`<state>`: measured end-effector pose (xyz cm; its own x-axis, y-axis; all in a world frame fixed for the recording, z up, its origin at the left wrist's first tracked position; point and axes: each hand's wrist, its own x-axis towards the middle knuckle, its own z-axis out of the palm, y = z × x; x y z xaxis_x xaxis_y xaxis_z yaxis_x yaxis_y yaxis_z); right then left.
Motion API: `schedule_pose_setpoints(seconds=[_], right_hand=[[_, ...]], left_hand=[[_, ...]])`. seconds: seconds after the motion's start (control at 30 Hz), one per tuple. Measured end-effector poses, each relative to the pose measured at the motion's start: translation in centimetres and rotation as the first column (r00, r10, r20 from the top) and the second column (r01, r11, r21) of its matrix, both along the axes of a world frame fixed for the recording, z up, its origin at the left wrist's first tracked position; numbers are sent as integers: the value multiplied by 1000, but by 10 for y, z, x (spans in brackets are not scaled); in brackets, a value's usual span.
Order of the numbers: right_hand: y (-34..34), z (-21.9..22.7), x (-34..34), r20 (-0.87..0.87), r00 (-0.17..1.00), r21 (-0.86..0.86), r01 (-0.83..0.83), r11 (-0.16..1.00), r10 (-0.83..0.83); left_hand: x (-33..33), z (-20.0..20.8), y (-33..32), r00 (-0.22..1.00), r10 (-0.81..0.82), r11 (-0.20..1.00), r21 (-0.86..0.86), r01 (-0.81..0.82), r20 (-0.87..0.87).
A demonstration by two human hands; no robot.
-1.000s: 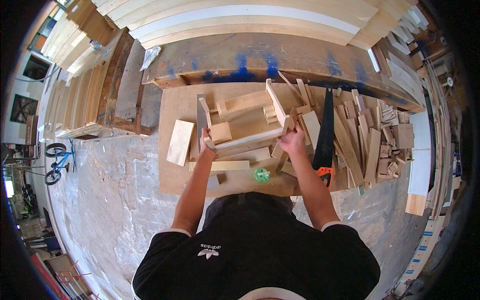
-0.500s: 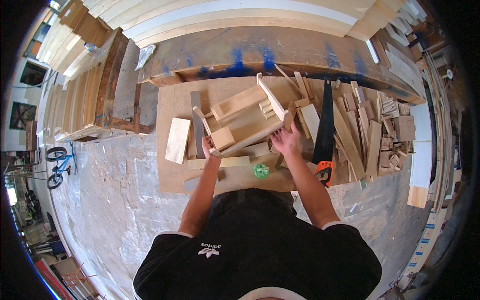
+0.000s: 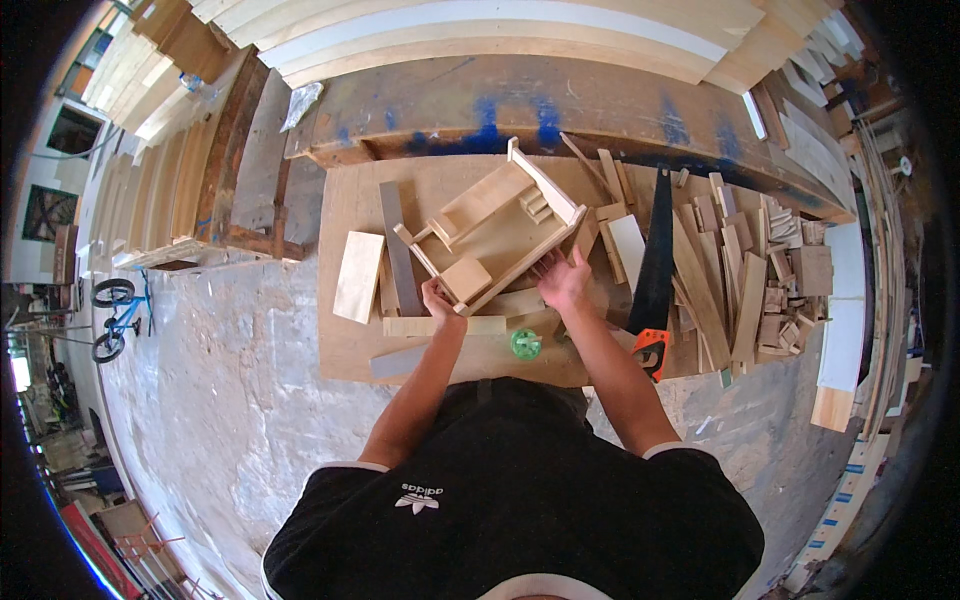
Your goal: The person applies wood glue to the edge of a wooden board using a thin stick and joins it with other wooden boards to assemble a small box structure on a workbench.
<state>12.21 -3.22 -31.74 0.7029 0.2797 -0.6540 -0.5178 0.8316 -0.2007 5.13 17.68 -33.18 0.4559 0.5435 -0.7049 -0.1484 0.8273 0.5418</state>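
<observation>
The left grip (image 3: 442, 302) is closed around the near left corner of the wooden frame (image 3: 520, 268), pinching it between thumb and fingers. The right grip (image 3: 562, 280) is spread, palm up, its fingers reaching to the frame's long near side without closing on it (whether the fingertips bear any weight there, I cannot tell). A second ago that grip was clasped at the frame's right end; since then the frame has swung counterclockwise, its right end going away from the body and its left corner drawing nearer. So the left grip now has the only clear hold, and the frame seems to be turning about it in this handling.

The frame lies between and just beyond the two grips, slanting up to the right. Just beyond the left grip, a pale block (image 3: 466, 278) sits inside the frame's near corner.

Left of the left grip are a grey strip (image 3: 400, 248) and a pale board (image 3: 358, 276). Nearer the body, between the grips, is a green round object (image 3: 525, 344) on the counter (image 3: 345, 200). Right of the right grip lies a handsaw (image 3: 655, 265), with wood offcuts (image 3: 740, 290) farther out.
</observation>
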Motion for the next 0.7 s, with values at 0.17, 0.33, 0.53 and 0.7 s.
schedule_pose_setpoints(seconds=[0.17, 0.33, 0.53, 0.7], right_hand=[[-5, 24, 1, 54, 998, 3, -21, 1000, 21], [-16, 18, 5, 68, 997, 25, -32, 999, 30], [-13, 11, 5, 60, 995, -50, -82, 995, 85], [0, 29, 5, 73, 992, -113, -91, 989, 100]], left_hand=[[-13, -11, 17, 980, -196, 972, -132, 197, 19], [-6, 21, 33, 755, -655, 755, 26, 656, -38], [3, 3, 47, 713, -680, 679, 220, 700, -171], [7, -15, 65, 764, -631, 733, 221, 643, -133]])
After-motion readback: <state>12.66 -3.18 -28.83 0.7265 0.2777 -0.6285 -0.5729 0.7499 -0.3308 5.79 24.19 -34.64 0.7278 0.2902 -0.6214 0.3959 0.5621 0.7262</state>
